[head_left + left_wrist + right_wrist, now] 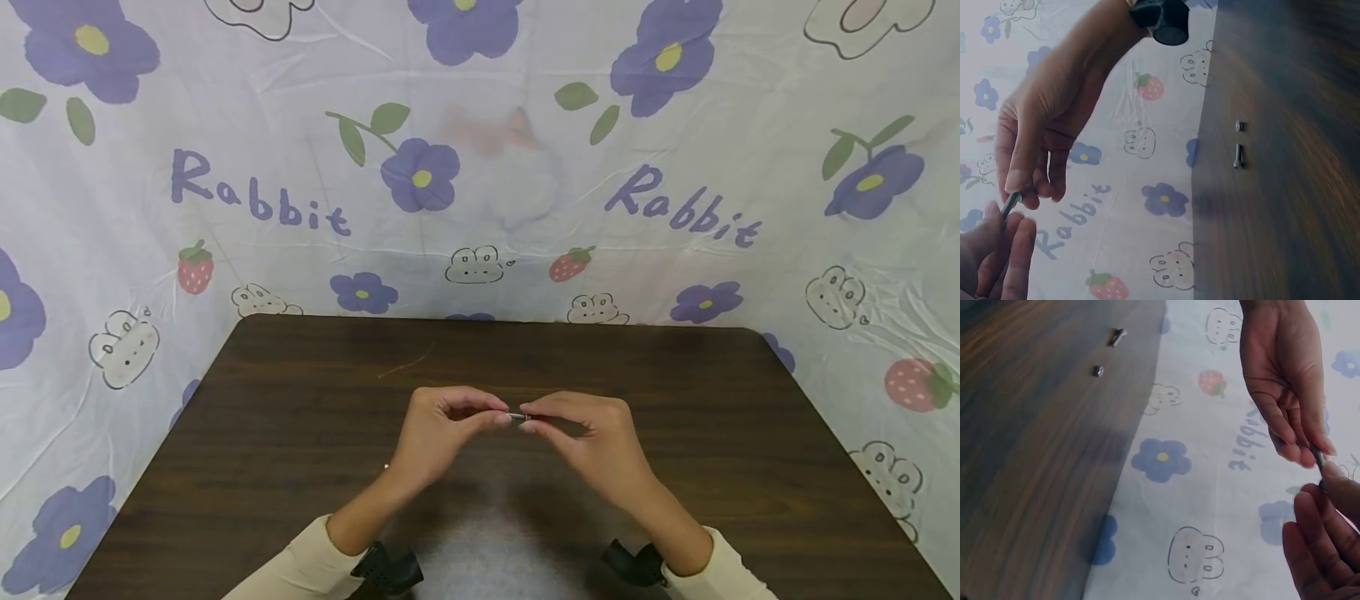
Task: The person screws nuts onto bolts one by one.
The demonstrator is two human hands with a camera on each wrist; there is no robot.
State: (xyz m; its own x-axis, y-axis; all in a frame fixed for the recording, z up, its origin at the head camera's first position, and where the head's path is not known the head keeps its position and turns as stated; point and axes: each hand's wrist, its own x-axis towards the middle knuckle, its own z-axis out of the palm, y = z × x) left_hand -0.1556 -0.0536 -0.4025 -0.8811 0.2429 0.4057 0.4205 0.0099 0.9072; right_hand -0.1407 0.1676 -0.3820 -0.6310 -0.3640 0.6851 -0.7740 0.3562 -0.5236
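Above the middle of the table, both hands meet at a small, slim metal bolt (517, 417). My left hand (442, 433) pinches one end between thumb and forefinger. The thumb and forefinger of my right hand (596, 437) pinch the other end. Only a short length of the bolt shows between the fingertips. In the left wrist view the held bolt (1009, 206) slants and looks wider near the right fingertips; whether a nut sits there I cannot tell. The right wrist view shows the same bolt (1317, 457), mostly covered by fingers.
On the dark wooden table (315, 375) lie a second bolt (1239, 156) and a loose nut (1240, 126), close together. Behind the table hangs a pale printed cloth (495, 208) with flowers and rabbits. Each wrist carries a black camera (390, 570).
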